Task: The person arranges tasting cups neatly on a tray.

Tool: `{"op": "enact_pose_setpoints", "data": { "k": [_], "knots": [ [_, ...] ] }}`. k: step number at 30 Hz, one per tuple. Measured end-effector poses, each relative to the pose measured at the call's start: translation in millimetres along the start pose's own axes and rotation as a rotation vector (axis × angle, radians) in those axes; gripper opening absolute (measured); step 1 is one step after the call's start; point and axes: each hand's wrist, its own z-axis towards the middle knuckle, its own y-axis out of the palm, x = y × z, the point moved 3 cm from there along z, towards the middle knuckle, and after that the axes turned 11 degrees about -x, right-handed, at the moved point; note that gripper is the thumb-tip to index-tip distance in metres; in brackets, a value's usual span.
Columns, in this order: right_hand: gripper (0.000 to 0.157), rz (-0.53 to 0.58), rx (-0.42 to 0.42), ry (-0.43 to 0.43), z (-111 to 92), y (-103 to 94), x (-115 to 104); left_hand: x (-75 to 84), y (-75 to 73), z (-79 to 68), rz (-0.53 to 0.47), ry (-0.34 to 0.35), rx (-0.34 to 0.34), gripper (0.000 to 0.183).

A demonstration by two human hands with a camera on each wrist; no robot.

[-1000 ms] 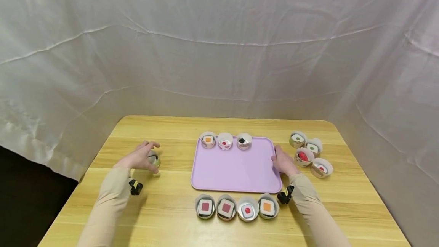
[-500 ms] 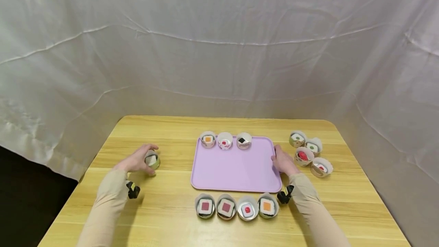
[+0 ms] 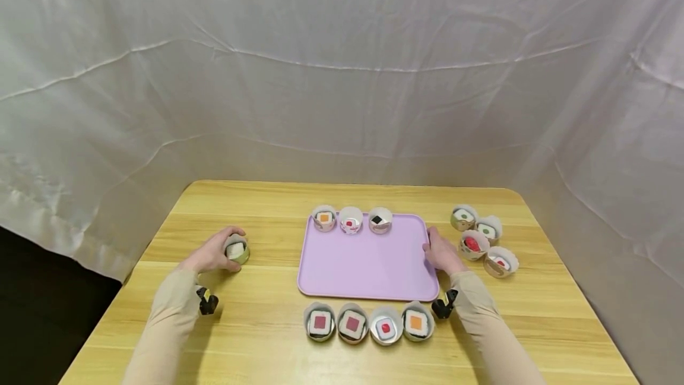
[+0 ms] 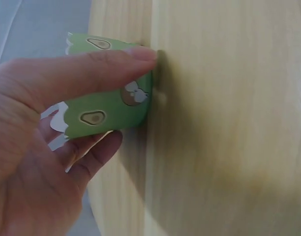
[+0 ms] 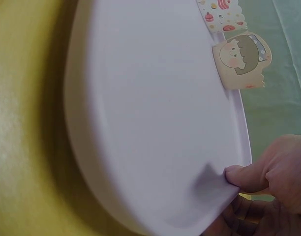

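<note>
At the left of the table, my left hand (image 3: 212, 254) grips a green paper baking cup (image 4: 104, 110) printed with avocados. Its thumb lies along the near side, and the fingers reach round the far side. Inside the cup sits a white, rice-like sushi piece (image 3: 235, 249) with a dark wrap. The cup's base is right at the tabletop. My right hand (image 3: 441, 251) pinches the right rim of a purple tray (image 3: 369, 266), thumb on top and fingers below. Three cups, including one with a printed face (image 5: 241, 61), stand along the tray's far edge.
In front of the tray is a row of several cups holding sushi pieces, from a maroon-centred one (image 3: 320, 322) to an orange-centred one (image 3: 416, 322). Several more cups, one with a red piece (image 3: 472, 244), cluster right of my right hand. A pale curtain (image 3: 342, 106) hangs behind the table.
My left hand has lowered slightly and its fingers have drawn in around the green cup, which now shows more plainly. My right hand and the tray have stayed still.
</note>
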Motion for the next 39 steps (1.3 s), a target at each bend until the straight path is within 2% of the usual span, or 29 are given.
{"op": "enact_pose_setpoints", "data": {
  "k": [7, 21, 29, 39],
  "knots": [
    [0.039, 0.008, -0.009, 0.001, 1, 0.2, 0, -5.5, 4.1, -2.1, -0.048, -0.033, 0.015, 0.074],
    [0.039, 0.024, -0.022, 0.01, 1, 0.9, 0, -6.7, 11.8, -3.1, -0.07, -0.091, 0.101, 0.078],
    [0.04, 0.022, -0.014, -0.002, 0, 0.3, 0, 4.0, 15.3, 2.1, -0.055, -0.032, 0.15, 0.077],
    [0.039, 0.01, -0.007, -0.003, 0, 0.6, 1, 19.3, 23.4, 12.4, -0.066, -0.005, 0.144, 0.076]
  ]
}}
